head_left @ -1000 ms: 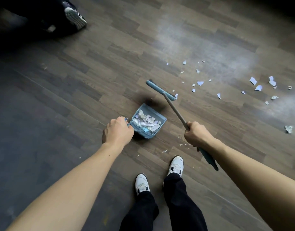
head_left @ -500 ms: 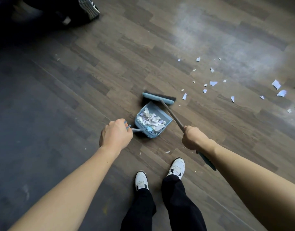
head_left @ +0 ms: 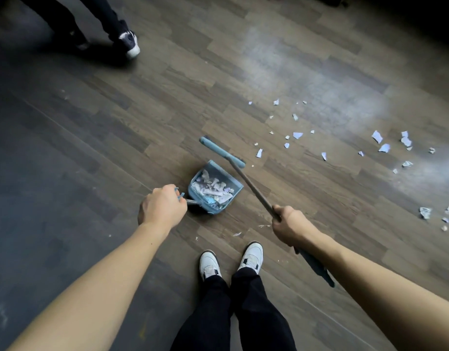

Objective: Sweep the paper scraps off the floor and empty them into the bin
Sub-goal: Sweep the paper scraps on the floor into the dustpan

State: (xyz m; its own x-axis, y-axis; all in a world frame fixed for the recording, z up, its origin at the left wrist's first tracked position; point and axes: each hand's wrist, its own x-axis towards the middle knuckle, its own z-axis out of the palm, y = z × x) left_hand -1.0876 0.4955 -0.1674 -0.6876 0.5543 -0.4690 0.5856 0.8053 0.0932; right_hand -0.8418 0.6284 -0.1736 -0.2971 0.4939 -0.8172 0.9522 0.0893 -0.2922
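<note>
Clenches left hand round the handle of the small blue plastic dustpan, heaped full, just ahead. Grips the long blue-headed broom in right hand. Has drawn its head back from the pan's mouth: stroke finished. Leaves torn white paper scraps strewn beyond the right hand; more sweeping due.

No text, label, brand, number or sign was legible anywhere in the head view. The paper scraps heaped in the blue dustpan were too small and blurred for any print on them to be read. The white sneakers showed dark panels, but no logo or lettering could be made out on them
</note>
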